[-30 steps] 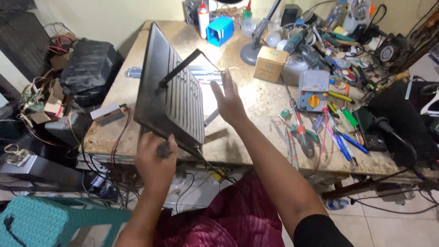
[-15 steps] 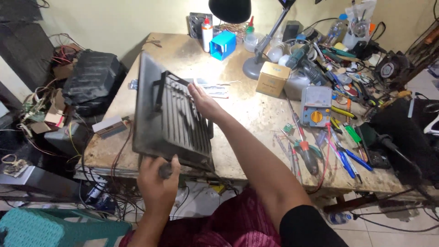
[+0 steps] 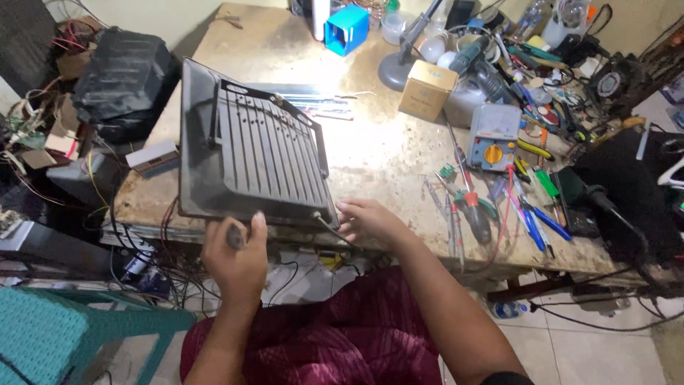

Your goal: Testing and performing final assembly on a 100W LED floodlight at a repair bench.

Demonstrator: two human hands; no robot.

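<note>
A dark grey floodlight housing (image 3: 263, 153) lies flat on the worn table (image 3: 385, 157), its finned back and black mounting bracket (image 3: 315, 135) facing up. My left hand (image 3: 239, 260) is at the housing's near edge, closed around a small dark tool handle (image 3: 234, 235); the tool's tip is hidden. My right hand (image 3: 370, 222) rests at the near right corner, its fingertips touching the housing's edge beside a thin cable that comes out there. It holds nothing.
Right of the housing lie screwdrivers and pliers (image 3: 470, 203), a grey multimeter (image 3: 491, 139), a small cardboard box (image 3: 426, 89) and a desk lamp base (image 3: 395, 68). A blue box (image 3: 345, 28) stands at the back. A black casing (image 3: 125, 78) and tangled wires crowd the left.
The housing stood tilted on its edge and has been lowered flat onto the table, fins up. My right hand has moved from its far side to the near right corner.
</note>
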